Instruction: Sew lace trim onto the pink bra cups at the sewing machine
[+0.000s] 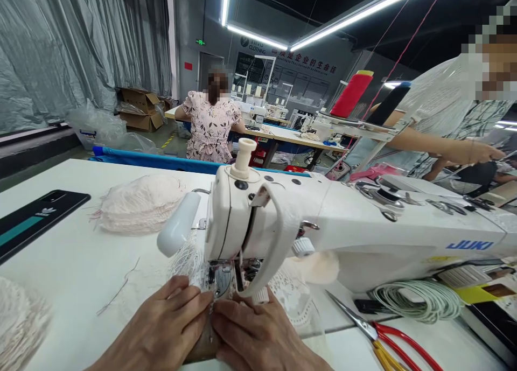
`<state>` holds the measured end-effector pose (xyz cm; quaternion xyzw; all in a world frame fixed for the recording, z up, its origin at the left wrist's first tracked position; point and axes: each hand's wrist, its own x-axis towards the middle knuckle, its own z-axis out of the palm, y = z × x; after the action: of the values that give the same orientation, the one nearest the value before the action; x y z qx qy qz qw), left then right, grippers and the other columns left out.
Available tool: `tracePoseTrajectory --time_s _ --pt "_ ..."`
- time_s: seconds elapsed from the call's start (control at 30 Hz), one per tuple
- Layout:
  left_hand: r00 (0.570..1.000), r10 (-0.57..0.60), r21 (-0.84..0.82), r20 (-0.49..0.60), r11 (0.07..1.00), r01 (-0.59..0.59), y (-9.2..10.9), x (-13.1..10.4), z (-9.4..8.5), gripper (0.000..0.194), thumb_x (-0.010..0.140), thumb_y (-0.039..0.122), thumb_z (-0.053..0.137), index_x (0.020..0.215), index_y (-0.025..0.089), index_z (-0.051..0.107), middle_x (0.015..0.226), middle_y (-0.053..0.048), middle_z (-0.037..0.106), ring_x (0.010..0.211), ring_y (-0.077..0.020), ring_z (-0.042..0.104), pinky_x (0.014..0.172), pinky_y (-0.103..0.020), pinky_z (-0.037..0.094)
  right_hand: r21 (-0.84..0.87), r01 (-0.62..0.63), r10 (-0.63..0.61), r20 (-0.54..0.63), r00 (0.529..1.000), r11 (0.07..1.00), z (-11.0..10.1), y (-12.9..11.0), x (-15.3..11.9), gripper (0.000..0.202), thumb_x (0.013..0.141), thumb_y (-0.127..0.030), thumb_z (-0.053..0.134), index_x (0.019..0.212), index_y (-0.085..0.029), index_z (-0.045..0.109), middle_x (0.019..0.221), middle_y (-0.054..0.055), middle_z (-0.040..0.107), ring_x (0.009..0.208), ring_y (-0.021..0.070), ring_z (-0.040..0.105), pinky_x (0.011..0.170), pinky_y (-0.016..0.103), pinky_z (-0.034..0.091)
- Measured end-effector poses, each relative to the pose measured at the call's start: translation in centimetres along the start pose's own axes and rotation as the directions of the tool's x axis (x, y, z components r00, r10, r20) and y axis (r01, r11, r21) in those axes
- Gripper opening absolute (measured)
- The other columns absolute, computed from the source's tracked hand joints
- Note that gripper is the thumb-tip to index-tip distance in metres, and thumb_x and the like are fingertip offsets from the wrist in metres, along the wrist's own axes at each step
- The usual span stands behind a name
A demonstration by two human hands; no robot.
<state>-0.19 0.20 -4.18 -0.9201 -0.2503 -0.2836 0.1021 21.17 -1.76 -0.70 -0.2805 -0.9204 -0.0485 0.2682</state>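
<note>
– silver curtains [100,42] cover the far left wall, and open cardboard boxes [139,110] sit beside their foot. what's on the white table [91,268]?
– at its left edge, a dark smartphone [44,220], with a pile of lace pieces [22,322] nearer the camera. further right, a pale lace bundle [139,204], then a loose thread [125,285].
– and the left hand [161,317]?
– fingers close together, bent over the work just in front of the needle area. whether they pinch anything, i can't tell.
– who's behind?
– a seated person in a floral top [214,123], back to us, at another table.
– where's the lace fabric [294,295]?
– by the needle area of the white juki sewing machine [363,215], showing on the right beyond the hands.
– the right hand [266,328]?
– beside the left one, fingers narrow and reaching in under the machine head; its grip is hidden too.
– further right?
– a red thread cone [353,93] stands tilted behind the machine. in front lie scissors [374,333] with red and yellow handles, then a coiled pale cord [420,301]. at the far right, another person's forearm [436,145] stretches out.
</note>
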Motion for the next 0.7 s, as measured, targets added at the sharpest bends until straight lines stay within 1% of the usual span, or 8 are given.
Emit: tracePoseTrajectory --time_s 0.1,0.2,0.27,0.33,0.47,0.57,0.63,0.7 --pt "1.0 0.009 0.025 -0.014 1.0 -0.008 -0.2 0.3 0.2 0.02 0.092 0.012 0.045 0.089 0.02 0.063 0.092 0.0 0.065 0.085 -0.0149 0.055 0.093 -0.034 0.035 -0.021 -0.006 0.006 0.01 1.0 1.0 -0.1 0.1 0.0 0.029 0.095 -0.036 0.046 0.111 -0.016 0.06 0.104 0.006 0.069 0.078 0.0181 0.06 0.078 0.037 0.045" --pt "0.998 -0.007 0.034 -0.065 0.999 0.01 -0.6 1.1 0.0 0.024 0.094 0.011 0.041 0.085 0.019 0.062 0.083 0.001 0.063 0.081 -0.0141 0.055 0.093 -0.032 0.033 -0.037 -0.031 0.032 0.044 0.998 0.999 -0.3 0.2 0.2 0.032 0.095 -0.037 0.045 0.115 -0.016 0.058 0.109 0.007 0.068 0.084 0.0206 0.06 0.079 0.039 0.045" --pt "0.995 -0.015 0.044 -0.101 0.999 0.02 -0.9 1.7 -0.4 0.027 0.095 0.01 0.039 0.083 0.018 0.061 0.082 0.001 0.064 0.08 -0.014 0.056 0.094 -0.032 0.032 -0.047 -0.041 0.043 0.045 0.998 0.998 -0.5 0.2 0.4 0.032 0.095 -0.037 0.045 0.115 -0.015 0.058 0.111 0.008 0.067 0.086 0.0217 0.06 0.079 0.039 0.045" --pt "0.993 -0.003 0.06 -0.121 0.998 0.011 -1.1 2.1 -0.8 0.028 0.094 0.006 0.038 0.084 0.017 0.061 0.083 0.0 0.064 0.08 -0.0141 0.056 0.095 -0.033 0.032 -0.056 -0.04 0.042 0.028 0.999 0.998 -0.6 0.3 0.5 0.032 0.096 -0.038 0.045 0.113 -0.015 0.059 0.111 0.007 0.068 0.084 0.0215 0.059 0.079 0.04 0.044" --pt "0.997 -0.013 0.064 -0.074 0.998 0.018 -1.1 2.4 -1.5 0.025 0.086 0.0 0.041 0.083 0.017 0.06 0.084 -0.001 0.064 0.082 -0.0147 0.058 0.095 -0.032 0.033 -0.094 -0.028 0.026 -0.021 0.999 0.995 -0.3 0.4 0.4 0.036 0.096 -0.044 0.041 0.108 -0.017 0.061 0.106 0.007 0.069 0.081 0.0207 0.059 0.075 0.038 0.043" --pt "0.997 -0.061 -0.016 -0.042 0.998 0.061 -1.3 2.5 -2.1 0.022 0.083 0.001 0.046 0.077 0.019 0.057 0.084 -0.001 0.063 0.082 -0.0154 0.058 0.093 -0.033 0.037 -0.105 -0.05 0.042 -0.077 0.996 0.993 0.0 0.4 0.2 0.037 0.096 -0.046 0.04 0.104 -0.017 0.062 0.103 0.007 0.069 0.08 0.0201 0.059 0.071 0.036 0.04" --pt "0.994 -0.11 -0.094 -0.016 0.99 0.108 -1.7 2.9 -2.7 0.024 0.085 0.003 0.042 0.076 0.02 0.056 0.079 0.0 0.062 0.075 -0.0147 0.057 0.085 -0.032 0.042 -0.114 -0.08 0.072 -0.074 0.995 0.99 -0.2 0.3 0.2 0.034 0.095 -0.045 0.044 0.101 -0.018 0.063 0.099 0.007 0.069 0.08 0.0202 0.058 0.069 0.035 0.039" --pt "0.989 -0.147 -0.119 -0.003 0.982 0.146 -2.7 3.7 -3.1 0.03 0.086 0.003 0.035 0.075 0.02 0.057 0.075 0.0 0.061 0.073 -0.0153 0.058 0.072 -0.029 0.047 -0.146 -0.128 0.12 -0.061 0.991 0.981 -0.5 0.2 0.2 0.029 0.093 -0.044 0.048 0.098 -0.019 0.063 0.09 0.006 0.068 0.078 0.0207 0.057 0.066 0.034 0.037"
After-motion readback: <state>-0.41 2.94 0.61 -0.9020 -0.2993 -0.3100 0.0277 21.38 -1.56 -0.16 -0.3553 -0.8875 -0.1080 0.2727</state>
